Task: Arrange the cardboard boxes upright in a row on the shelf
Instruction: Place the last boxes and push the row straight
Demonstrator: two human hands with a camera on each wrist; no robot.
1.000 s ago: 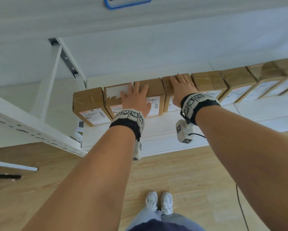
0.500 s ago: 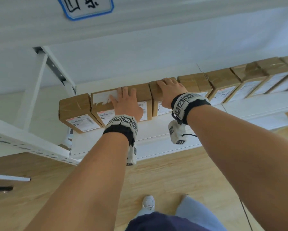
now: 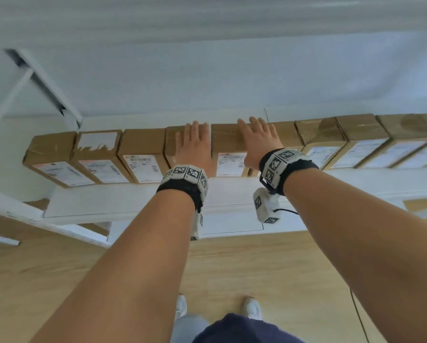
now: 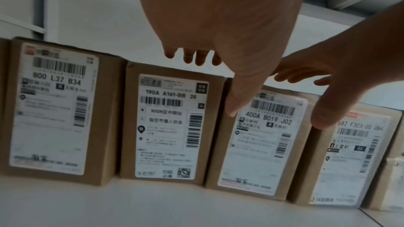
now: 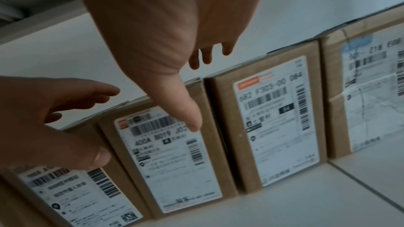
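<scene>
Black wristbands (image 3: 180,188) carry white marker-printed blocks; white shoes (image 3: 252,308), bare forearms.

The head camera looks down along both forearms onto the row of cardboard boxes (image 3: 143,154) on the white shelf (image 3: 133,201), floor and shoes below; each wrist camera sits close under its palm, facing the labelled box fronts near shelf level; all three views share the middle boxes and both hands (image 3: 195,149)
</scene>
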